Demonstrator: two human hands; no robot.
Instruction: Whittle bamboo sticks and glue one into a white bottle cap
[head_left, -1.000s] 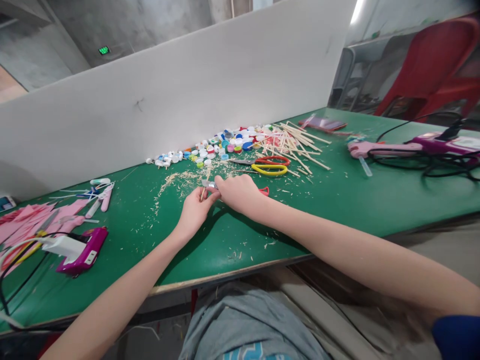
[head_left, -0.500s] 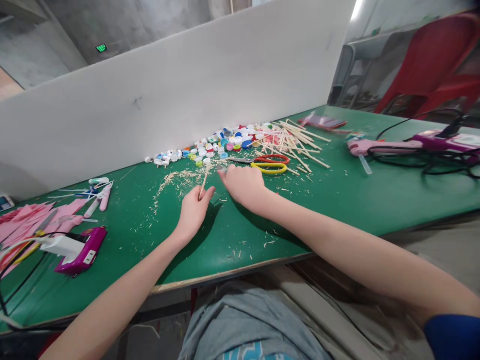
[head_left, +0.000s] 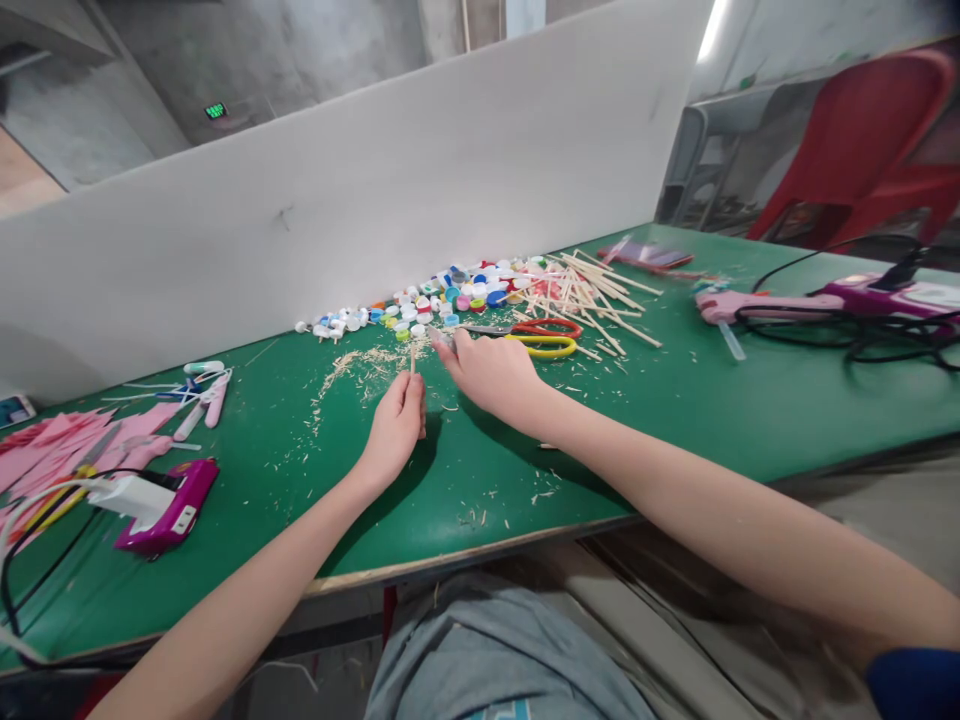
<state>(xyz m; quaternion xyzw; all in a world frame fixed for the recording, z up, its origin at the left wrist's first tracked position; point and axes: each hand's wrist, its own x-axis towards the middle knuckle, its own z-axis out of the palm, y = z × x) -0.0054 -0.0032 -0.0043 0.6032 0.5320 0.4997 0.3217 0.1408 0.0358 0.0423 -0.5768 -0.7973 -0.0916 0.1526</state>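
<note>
Between the thumb and fingers of my left hand (head_left: 396, 420), a thin wooden stick (head_left: 412, 358) is gripped, its pale tip pointing up and away from me. My right hand (head_left: 499, 375) is closed just to the right of it, around a small knife whose greyish blade (head_left: 441, 338) shows at the fingertips; the rest is hidden. The blade and stick tip are close together, apart by a small gap. Beyond my right hand lie scissors (head_left: 546, 346) with red and yellow handles. Wood shavings (head_left: 360, 368) are scattered on the green table around both hands.
Colourful bottle caps (head_left: 405, 310) and a pile of wooden sticks (head_left: 600, 295) lie along the white partition (head_left: 337, 200). On the left are pink strips (head_left: 52, 450) and a purple power strip (head_left: 169, 515). A pink glue gun (head_left: 765, 305) and black cables lie at right.
My left hand has turned, and the stick now stands straighter with less of it showing. My right hand stays close by. The whole view has shifted slightly downward.
</note>
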